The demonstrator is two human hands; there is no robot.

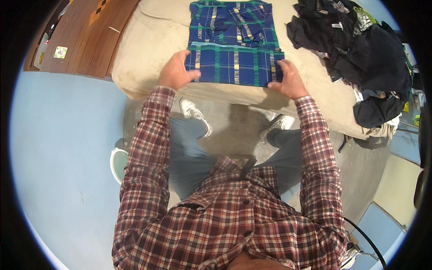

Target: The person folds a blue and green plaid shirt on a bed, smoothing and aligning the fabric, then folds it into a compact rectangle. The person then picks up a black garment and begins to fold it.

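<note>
A blue plaid garment (227,65) with green and cream stripes lies on the bed (152,50). Its near part is folded over into a flat band, and the far part (222,25) shows some wrinkles. At the band's left edge is my left hand (178,71), thumb and fingers spread, with the thumb over the cloth. My right hand (291,78) rests at the right edge, also spread, its thumb by the near corner. Neither hand visibly pinches the cloth.
A heap of mostly black clothes (371,60) covers the bed's right side. Wooden furniture (84,37) stands at the far left beside a blue wall (64,135). Near my left arm is a pale bucket (118,165) on the floor. A black cable (366,239) curves at lower right.
</note>
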